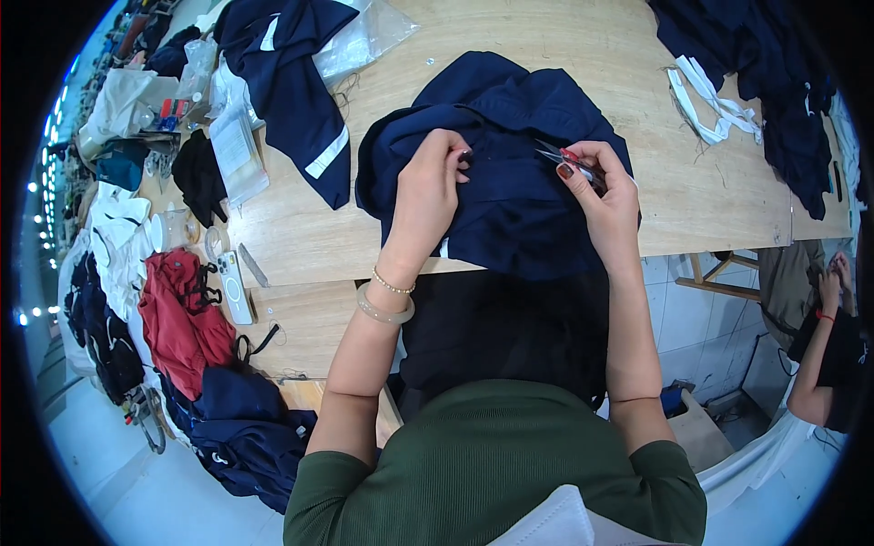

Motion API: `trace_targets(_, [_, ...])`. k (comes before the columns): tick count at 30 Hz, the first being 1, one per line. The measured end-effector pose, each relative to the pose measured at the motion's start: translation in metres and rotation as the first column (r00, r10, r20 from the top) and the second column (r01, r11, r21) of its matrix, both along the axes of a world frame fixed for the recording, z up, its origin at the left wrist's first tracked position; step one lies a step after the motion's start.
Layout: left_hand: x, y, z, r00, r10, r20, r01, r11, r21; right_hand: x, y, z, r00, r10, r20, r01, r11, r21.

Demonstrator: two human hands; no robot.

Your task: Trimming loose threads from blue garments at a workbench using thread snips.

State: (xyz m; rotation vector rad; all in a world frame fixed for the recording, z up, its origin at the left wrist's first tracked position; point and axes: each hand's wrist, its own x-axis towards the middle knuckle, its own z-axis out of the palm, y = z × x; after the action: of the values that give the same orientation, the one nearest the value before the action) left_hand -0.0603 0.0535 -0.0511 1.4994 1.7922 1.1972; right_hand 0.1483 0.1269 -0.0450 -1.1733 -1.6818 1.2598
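Note:
A navy blue garment (510, 205) lies bunched on the table in front of me, its lower part reaching the near edge. My left hand (435, 182) is over the garment's left side, fingers curled in a pinch; what they hold, if anything, is too small to make out. In my right hand (603, 187) is a small pair of scissors (550, 152), blades pointing up and left over the cloth. Most of the handle is hidden by my fingers. The two hands are apart, with the blades between them.
Another navy garment with white strips (314, 109) lies at the far left, near a clear plastic bag (369, 36). White strips (710, 105) and dark clothing (774, 82) are at the right. A phone (234, 287) and red bag (182, 318) sit left. A co-worker's arm (815, 364) shows right.

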Motion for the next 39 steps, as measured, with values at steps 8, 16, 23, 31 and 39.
trace_targets(8, [0.034,-0.059,0.006,0.640,0.287,0.713,-0.179,0.958,-0.225,-0.030,-0.006,0.009,0.967,0.096,0.237,-0.175,0.925,0.337])
trace_targets(16, [0.033,-0.082,-0.026,0.183,0.347,0.920,-0.120,0.936,-0.330,-0.084,-0.038,-0.033,0.931,-0.036,0.364,-0.159,0.858,0.489])
trace_targets(23, [0.030,-0.056,-0.033,0.043,0.299,0.953,-0.018,0.954,-0.298,-0.058,-0.024,-0.026,0.972,0.018,0.235,-0.111,0.915,0.389])
trace_targets(31, [0.028,-0.053,-0.015,0.014,0.232,0.973,-0.223,0.949,-0.223,-0.051,-0.019,0.006,0.906,0.131,-0.402,-0.210,0.964,-0.160])
trace_targets(39, [0.047,-0.037,0.011,-0.023,0.141,0.990,-0.226,0.964,-0.142,0.016,0.012,0.020,0.979,-0.131,-0.158,0.140,0.989,0.046])
